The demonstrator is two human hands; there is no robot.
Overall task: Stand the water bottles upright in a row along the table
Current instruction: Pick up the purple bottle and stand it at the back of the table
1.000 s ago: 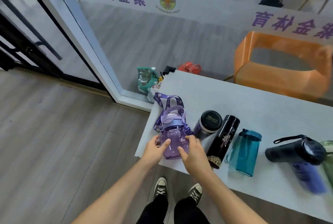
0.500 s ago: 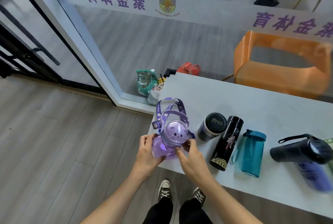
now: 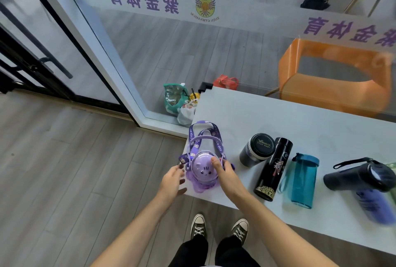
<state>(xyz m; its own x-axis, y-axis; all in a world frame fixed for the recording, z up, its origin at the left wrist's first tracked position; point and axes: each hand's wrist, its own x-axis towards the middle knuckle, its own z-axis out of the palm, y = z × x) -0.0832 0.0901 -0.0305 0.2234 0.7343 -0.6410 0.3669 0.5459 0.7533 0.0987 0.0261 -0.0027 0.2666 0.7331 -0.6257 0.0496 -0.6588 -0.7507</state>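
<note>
A purple bottle (image 3: pixel 202 170) with a cat-face dome lid and a purple strap stands upright at the left end of the grey table (image 3: pixel 278 114). My right hand (image 3: pixel 227 176) holds its right side, thumb on the lid. My left hand (image 3: pixel 173 181) hovers just left of it, fingers spread and holding nothing. To the right lie a dark jar with a black lid (image 3: pixel 256 149), a black thermos (image 3: pixel 274 169), a teal bottle (image 3: pixel 304 181) and a black-and-blue bottle (image 3: pixel 364 183), all on their sides.
A glass partition runs along the table's far edge, with an orange chair (image 3: pixel 334 78) behind it. Bags (image 3: pixel 177 101) sit on the floor beyond the table's left corner. Something green (image 3: pixel 392 166) shows at the right edge.
The purple bottle went from lying on its side to standing upright. My left hand has come off it and opened; my right hand stays on it.
</note>
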